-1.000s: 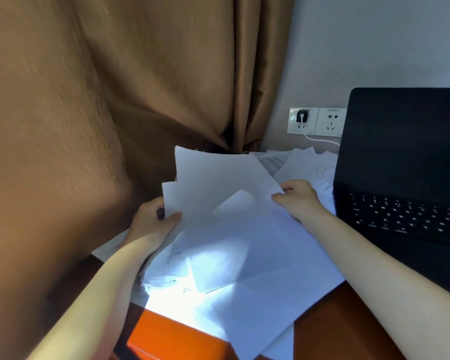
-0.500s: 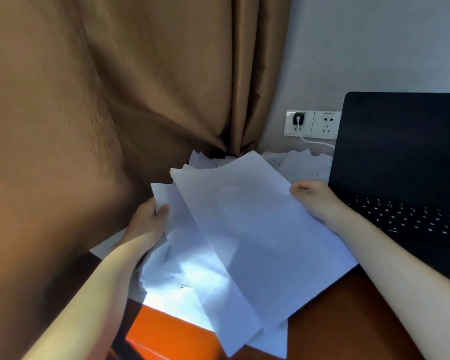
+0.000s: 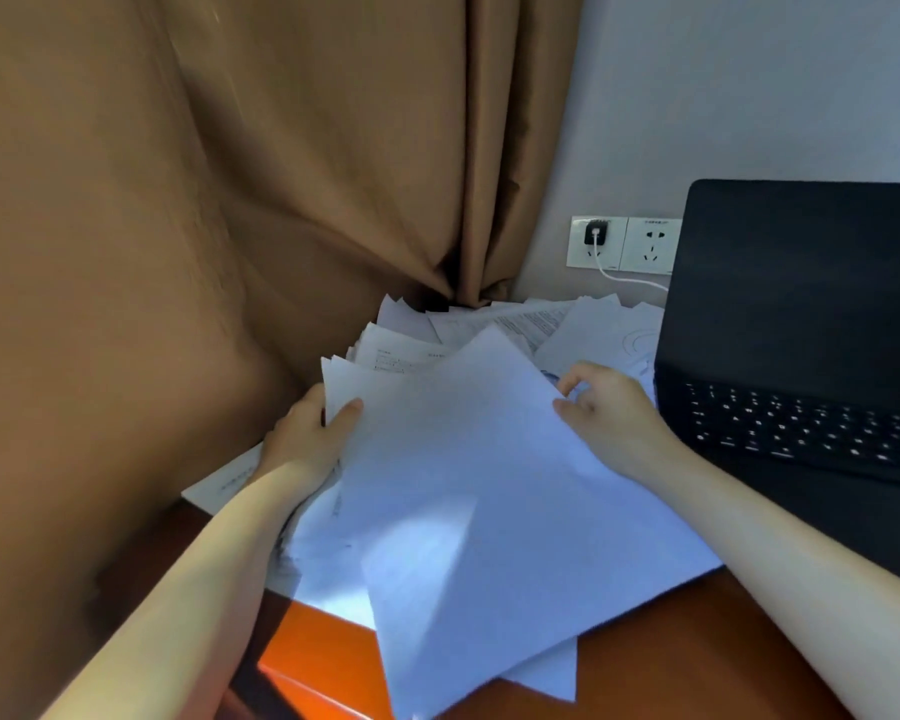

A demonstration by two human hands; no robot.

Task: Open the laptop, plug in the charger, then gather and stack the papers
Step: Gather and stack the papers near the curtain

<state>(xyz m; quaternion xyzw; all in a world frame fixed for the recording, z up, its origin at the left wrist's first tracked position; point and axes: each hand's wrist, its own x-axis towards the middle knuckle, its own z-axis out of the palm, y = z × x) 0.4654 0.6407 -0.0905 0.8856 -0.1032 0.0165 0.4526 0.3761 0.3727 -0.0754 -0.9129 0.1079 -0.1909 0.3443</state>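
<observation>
Over the desk (image 3: 671, 667), left hand (image 3: 307, 439) grips papers (image 3: 463, 485) — right hand (image 3: 614, 423) loosely open alongside.

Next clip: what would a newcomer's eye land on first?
A loose fan of white papers fills the middle, the left hand holding its left edge and the right hand at its right edge. An open black laptop stands at right; a brown curtain covers the left.

Both arms on my feed are bare, from the bottom edge of the view right up to the fingers. The left forearm (image 3: 188, 579) is slim and smooth, running into the left hand (image 3: 307, 433) with an uncovered wrist. The right forearm (image 3: 801, 553) looks the same. The right hand (image 3: 614, 423) is slightly blurred, so I cannot make out finer detail on its fingers.
</observation>
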